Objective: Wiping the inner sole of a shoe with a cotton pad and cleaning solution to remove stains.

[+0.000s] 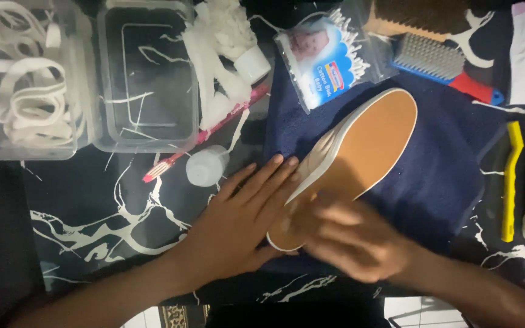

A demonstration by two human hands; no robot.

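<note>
a black desk [92,225] veined with white marble lines carries the work, with a dark blue cloth [445,164] spread over its right half. on the cloth lies a white shoe [360,152] turned sole up, its tan sole facing the camera, toe far and right, heel near. the left hand [238,225] lies flat, fingers [268,176] stretched out and close together, pressed against the shoe's left side to steady it. the right hand [353,240] covers the heel end and is blurred, so whether it grips anything cannot be told. the step in hand looks like work on the heel of the sole, and going on would call for a firm hold from the left hand. to the far left stand two clear plastic tubs [147,79], one with white laces [25,91]; a pink toothbrush [202,136], a small white bottle [206,165], a pack of cotton buds [329,61], a blue brush [445,67] and a yellow tool [510,182] lie around.
</note>
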